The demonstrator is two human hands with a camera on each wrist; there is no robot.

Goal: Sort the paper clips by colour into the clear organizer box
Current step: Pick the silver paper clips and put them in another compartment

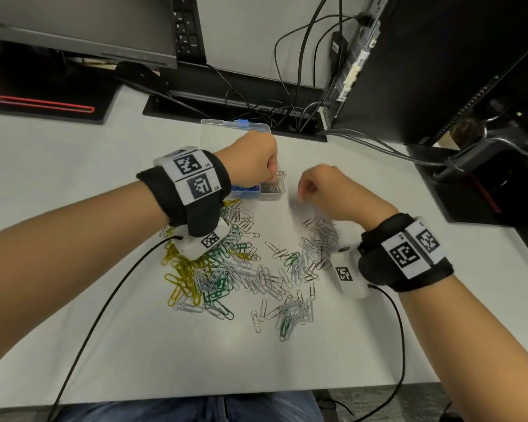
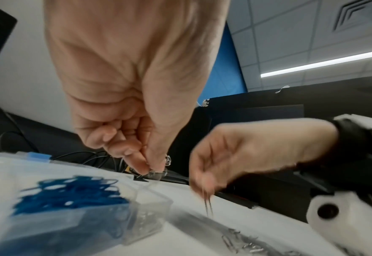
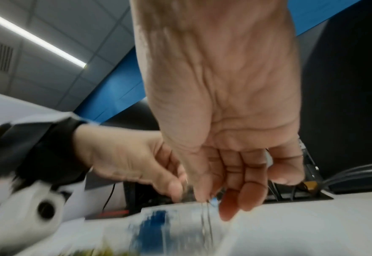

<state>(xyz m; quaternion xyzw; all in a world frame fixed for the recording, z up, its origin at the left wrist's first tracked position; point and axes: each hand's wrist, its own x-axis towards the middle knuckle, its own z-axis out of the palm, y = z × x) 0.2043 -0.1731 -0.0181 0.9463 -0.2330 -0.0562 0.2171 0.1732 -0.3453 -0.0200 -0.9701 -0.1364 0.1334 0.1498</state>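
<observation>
Head view | left hand (image 1: 253, 161) pinches silver clips (image 1: 280, 174) over organizer box (image 1: 273, 190) mid-frame | right hand (image 1: 323, 190) pinches one clip | drop low into silver compartment, not blue.

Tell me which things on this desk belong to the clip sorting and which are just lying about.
Part of the job:
clear organizer box, holding blue clips and silver clips
mixed clip pile on the desk
left hand, pinching silver clips
right hand, pinching a clip

Lying about:
monitor
cables
computer tower
red-edged pad
</observation>
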